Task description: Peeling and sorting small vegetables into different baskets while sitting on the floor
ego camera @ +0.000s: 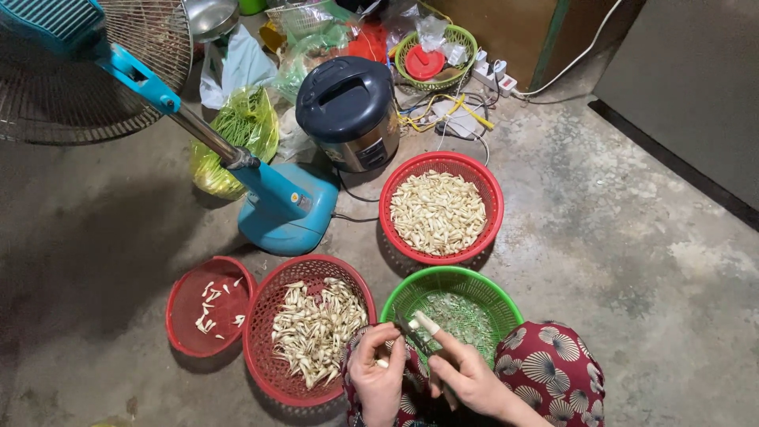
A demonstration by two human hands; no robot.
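**Hands over green basket, pale shoot pinched**

From my remote seat: both hands sit low centre, right above the near rim of the green basket [506,296]. Left hand [378,372] is curled, thumb & fingers closed round smth small; can't tell exactly what's in it. Right hand [466,375] pinches a dark-handled small knife or peeler [411,332], w/ a pale shoot piece [427,323] at its fingertips, tilted up-left. Green basket holds thin greenish trimmings only.

Left of it, touching rims, a red basket [261,340] full of untrimmed pale shoots [316,328]. Further left, smaller red basket [183,308] w/ a few white scraps. Behind the green one, another red basket [490,190] heaped w/ clean white pieces [437,212].

Farther back: blue fan base [285,209], dark rice cooker [348,107], yellow-green bag of greens [237,134], power strip [494,77]. Patterned red trousers [553,368] at bottom right. Floor is bare concrete [632,237].
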